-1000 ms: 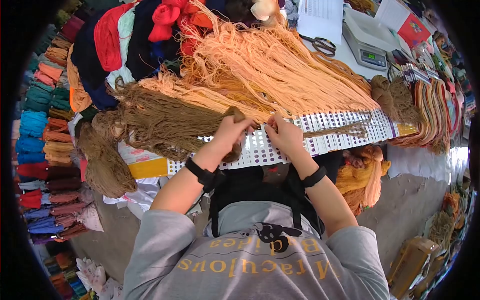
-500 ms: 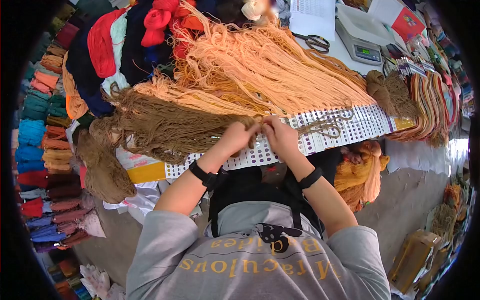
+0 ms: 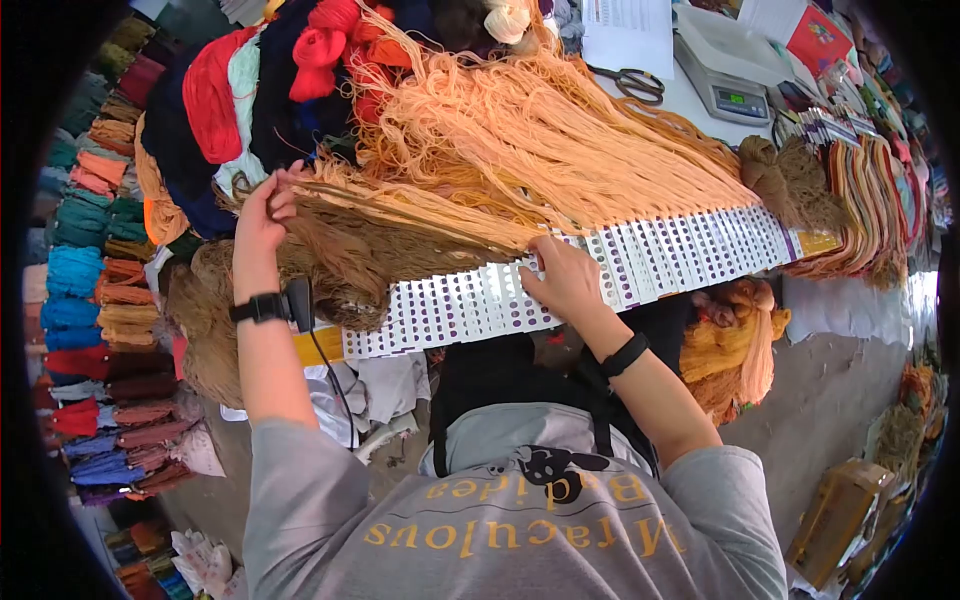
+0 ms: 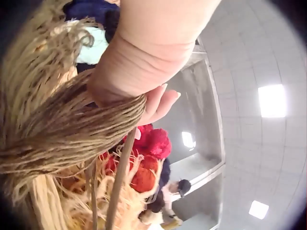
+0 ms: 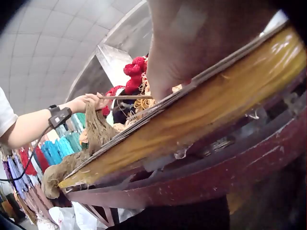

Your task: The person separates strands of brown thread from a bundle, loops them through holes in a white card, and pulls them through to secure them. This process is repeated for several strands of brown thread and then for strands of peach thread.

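Brown yarn strands [image 4: 119, 182], slender, taut, held in left fingers [image 3: 283, 200]; right fingers [image 3: 547, 256]: grip unclear.

Cards [image 3: 680, 255] are laid in a row along the table's [image 3: 687, 115] six o'clock edge. From the cards' middle, partly covered by the right hand [image 3: 568, 280], a strand [image 4: 121, 177] is stretched to the left hand [image 3: 265, 212], between nine and ten, above a hank [image 3: 340, 240]. Threads [image 3: 540, 130] are spread at twelve, scissors [image 3: 640, 86] placed near one, a scale [image 3: 735, 98] between one and two.

Ceiling panels [image 4: 272, 101] glared in the left wrist view; yellow tape [image 5: 211, 108] shone along the near edge of the tabletop [image 3: 692, 112]; dark fisheye borders ringed the head view.
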